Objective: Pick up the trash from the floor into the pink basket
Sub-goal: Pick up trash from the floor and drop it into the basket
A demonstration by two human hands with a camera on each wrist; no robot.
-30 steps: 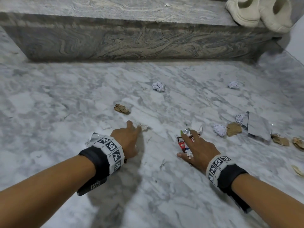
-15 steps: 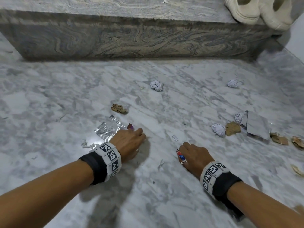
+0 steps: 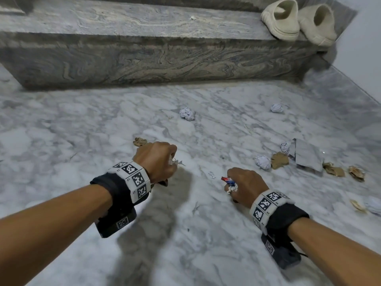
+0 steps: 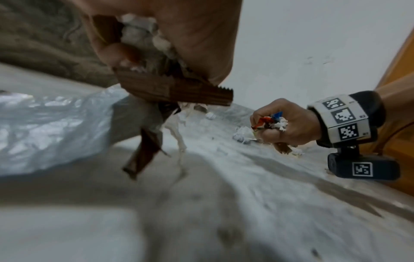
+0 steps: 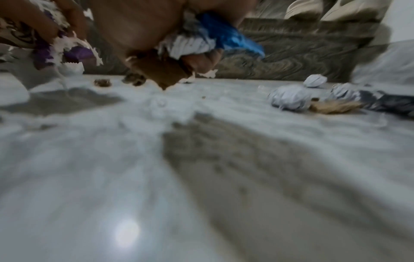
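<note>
My left hand [image 3: 156,159] is clenched into a fist around a bundle of trash: from the left wrist view I see a brown wrapper [image 4: 179,92] with a zigzag edge, a sheet of silver foil [image 4: 51,131] hanging down to the left, and white paper scraps squeezed between the fingers [image 4: 116,51]. My right hand [image 3: 245,187] is also clenched, grasping a red and blue wrapper [image 3: 227,180] together with crumpled white paper; the right wrist view shows a brown cardboard scrap [image 5: 161,72] poking out under that fist as well.

Both fists are held just above the marble floor [image 3: 61,141], well apart from each other. More trash lies on the floor beyond them. A brown scrap [image 3: 140,141] sits just past my left hand. A crumpled paper ball [image 3: 187,113] lies farther out near the middle, another ball [image 3: 276,108] far right. To the right of my right hand lies a cluster: a paper ball [image 3: 262,162], a brown cardboard piece [image 3: 279,160], a smaller ball [image 3: 285,147], a grey sheet [image 3: 308,155], and more brown scraps [image 3: 334,170] trailing to the right.

At the far side runs a veined stone step [image 3: 144,56] with a pair of cream shoes [image 3: 299,21] on its right end. I cannot see the pink basket in any view.
</note>
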